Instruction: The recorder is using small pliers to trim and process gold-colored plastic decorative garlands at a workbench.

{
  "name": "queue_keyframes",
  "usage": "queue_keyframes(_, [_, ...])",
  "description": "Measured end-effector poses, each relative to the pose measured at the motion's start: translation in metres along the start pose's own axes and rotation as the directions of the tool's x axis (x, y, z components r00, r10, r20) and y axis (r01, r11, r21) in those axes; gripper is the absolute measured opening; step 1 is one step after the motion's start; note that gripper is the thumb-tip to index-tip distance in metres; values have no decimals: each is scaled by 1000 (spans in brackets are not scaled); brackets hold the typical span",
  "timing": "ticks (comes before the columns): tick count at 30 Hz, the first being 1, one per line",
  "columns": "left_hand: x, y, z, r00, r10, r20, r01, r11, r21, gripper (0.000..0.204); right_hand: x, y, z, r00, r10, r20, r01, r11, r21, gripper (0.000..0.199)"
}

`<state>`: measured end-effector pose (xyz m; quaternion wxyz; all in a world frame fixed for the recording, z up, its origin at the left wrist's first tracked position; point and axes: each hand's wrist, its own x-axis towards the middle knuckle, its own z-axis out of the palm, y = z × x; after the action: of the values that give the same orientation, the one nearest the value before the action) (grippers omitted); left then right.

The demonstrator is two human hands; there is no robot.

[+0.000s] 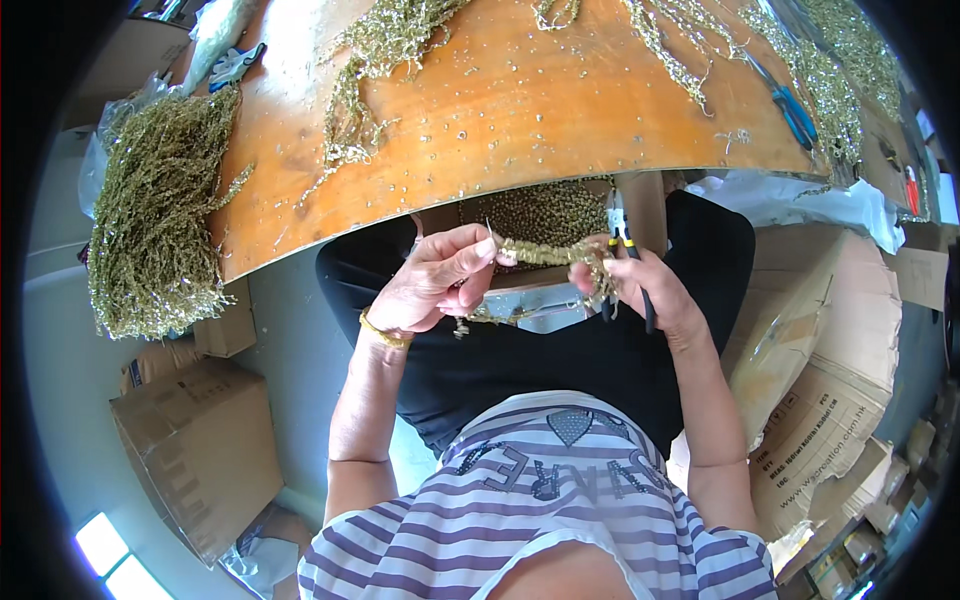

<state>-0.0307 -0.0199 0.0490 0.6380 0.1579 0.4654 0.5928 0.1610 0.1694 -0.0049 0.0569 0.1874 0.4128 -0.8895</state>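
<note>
Over my lap, a short gold beaded strand (545, 253) stretches sideways between my two hands. My left hand (447, 275) pinches its left end between thumb and forefinger, where a thin wire-like end sticks up. My right hand (655, 292) is closed around pliers (646, 298) with black and yellow handles, jaws pointing up. Its fingertips also touch the strand's right end, where a looser bunch of gold pieces (600, 278) hangs. Behind the strand is an open cardboard box (648, 200) with many small gold beads (535, 205), partly hidden by the table edge.
The orange wooden table (480, 120) curves in front of me, bearing gold garlands (385, 45) and scattered beads. A thick garland bundle (165, 210) hangs off its left end. Blue-handled pliers (795, 115) lie at right. Cardboard boxes (205, 440) stand left, torn cardboard (820, 380) right.
</note>
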Motion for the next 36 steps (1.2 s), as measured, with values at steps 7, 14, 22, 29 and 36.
queue_keyframes(7, [-8,16,10,987,129,-95,-120,988,100,21,0,24,13,779,-288,-557,280,955,-104,45])
queue_keyframes(14, [-21,25,-4,966,206,-155,-180,970,166,19,-21,30,36,987,117,-113,-138,971,-193,43])
queue_keyframes(22, [-24,28,10,975,179,-135,-153,972,180,21,28,52,40,878,396,270,-269,873,-408,46])
queue_keyframes(29, [-24,27,22,987,99,-126,-82,988,129,22,42,38,39,789,490,370,-425,871,-246,49])
queue_keyframes(36, [-20,27,25,994,77,-76,-66,989,129,22,49,37,38,783,495,378,-404,866,-295,44])
